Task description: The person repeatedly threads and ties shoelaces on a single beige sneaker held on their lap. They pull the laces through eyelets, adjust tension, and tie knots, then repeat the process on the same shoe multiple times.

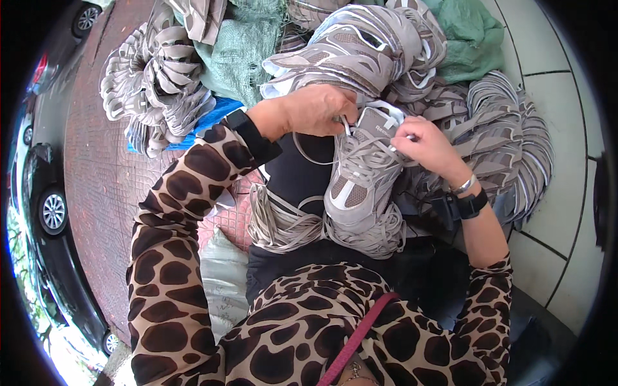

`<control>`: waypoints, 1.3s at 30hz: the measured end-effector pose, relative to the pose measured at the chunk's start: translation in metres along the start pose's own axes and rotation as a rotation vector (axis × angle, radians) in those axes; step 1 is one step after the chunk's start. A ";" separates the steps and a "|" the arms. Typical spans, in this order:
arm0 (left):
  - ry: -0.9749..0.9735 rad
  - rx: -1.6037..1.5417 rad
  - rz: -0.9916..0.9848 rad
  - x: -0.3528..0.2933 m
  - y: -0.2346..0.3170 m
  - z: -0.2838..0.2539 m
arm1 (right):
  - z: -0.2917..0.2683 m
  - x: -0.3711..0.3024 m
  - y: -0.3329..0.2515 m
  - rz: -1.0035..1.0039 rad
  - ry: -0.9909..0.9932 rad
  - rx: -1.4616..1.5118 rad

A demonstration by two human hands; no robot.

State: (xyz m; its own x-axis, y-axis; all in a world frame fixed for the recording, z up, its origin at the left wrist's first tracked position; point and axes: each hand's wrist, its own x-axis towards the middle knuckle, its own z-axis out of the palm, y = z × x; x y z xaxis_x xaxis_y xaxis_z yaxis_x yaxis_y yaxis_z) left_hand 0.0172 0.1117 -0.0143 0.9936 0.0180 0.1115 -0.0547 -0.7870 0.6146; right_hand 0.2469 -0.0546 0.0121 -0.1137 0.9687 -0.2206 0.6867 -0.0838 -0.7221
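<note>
On my lap lies a grey-beige sneaker upper [351, 186] with a mesh toe, toe pointing toward me and laces crossing its front. My left hand [312, 112] pinches a shoelace at the left side of the upper's collar. At the right side, my right hand [428, 147] is closed, thumb and finger pinching a shoelace with a pale tip. A thin loop of lace hangs below my left hand. Bundles of beige laces [283, 225] lie across my thighs, left of and under the upper.
Stacked sneaker uppers [347, 51] lie just beyond my hands, with fanned piles at the right [508, 148] and far left [154, 83]. Green woven sacks [244, 51] stand among them. A white sack [222, 276] sits by my left side. Parked cars [51, 212] stand beyond the reddish pavement.
</note>
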 end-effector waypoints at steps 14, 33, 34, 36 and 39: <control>0.835 0.048 -0.331 0.084 0.036 -0.059 | -0.041 -0.002 0.123 0.158 1.177 1.226; 0.540 0.231 -0.469 -0.016 0.084 0.065 | 0.043 -0.034 -0.023 -0.297 0.603 -0.307; 0.552 0.200 -0.463 -0.018 0.080 0.066 | 0.044 -0.036 -0.023 -0.306 0.601 -0.265; 0.566 0.137 -0.446 -0.021 0.069 0.069 | 0.049 -0.038 -0.022 -0.347 0.601 -0.311; 0.426 -0.119 -0.503 -0.023 0.069 0.060 | 0.059 -0.045 -0.026 -0.322 0.533 -0.328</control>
State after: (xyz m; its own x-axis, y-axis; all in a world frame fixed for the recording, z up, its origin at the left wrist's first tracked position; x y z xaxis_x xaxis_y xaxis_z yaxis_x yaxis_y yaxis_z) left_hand -0.0030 0.0200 -0.0218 0.7765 0.6260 0.0722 0.3702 -0.5459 0.7516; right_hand 0.1916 -0.1099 0.0023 -0.0372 0.9230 0.3829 0.8685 0.2194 -0.4445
